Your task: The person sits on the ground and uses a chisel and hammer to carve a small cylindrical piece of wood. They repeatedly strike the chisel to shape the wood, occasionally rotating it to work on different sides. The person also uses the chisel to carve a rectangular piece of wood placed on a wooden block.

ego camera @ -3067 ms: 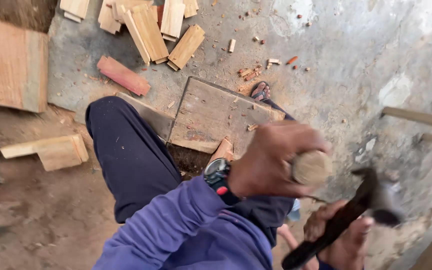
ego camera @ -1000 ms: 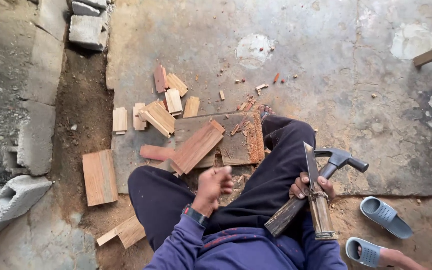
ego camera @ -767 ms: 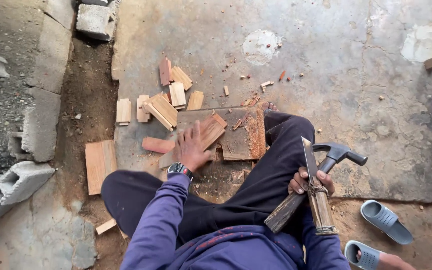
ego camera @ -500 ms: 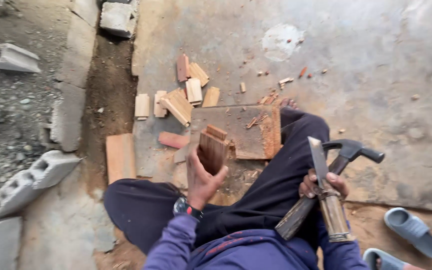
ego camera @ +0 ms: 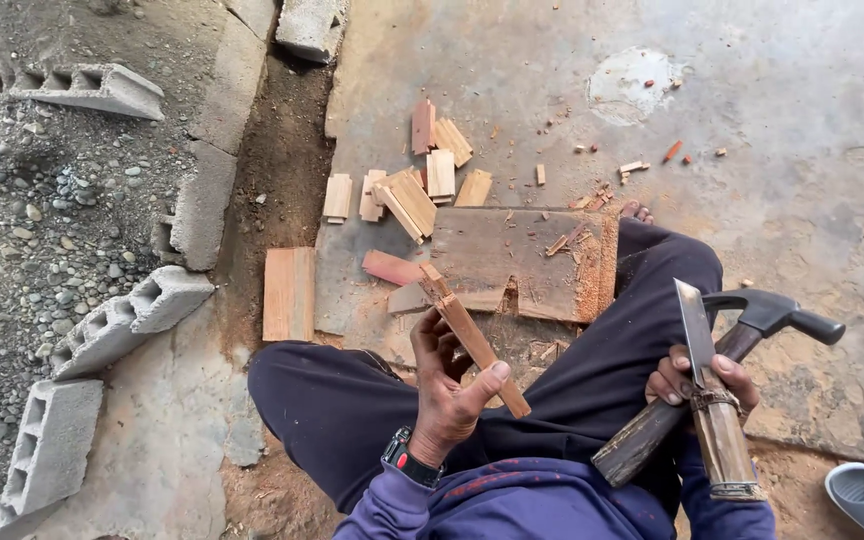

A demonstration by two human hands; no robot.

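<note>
**Two hands, three things held**

Head view: your left hand [ego camera: 449,385] is closed around a thin wooden slat [ego camera: 472,340], held on edge above your lap; the slat runs up and left out of your fingers, its far end over the near edge of the wooden block [ego camera: 522,260] on the concrete floor [ego camera: 802,150]. Your right hand [ego camera: 697,378] grips a hammer [ego camera: 742,335] and a flat-bladed chisel [ego camera: 707,390] together, well apart from the slat. Cut wood pieces [ego camera: 412,195] lie beyond the block.
</note>
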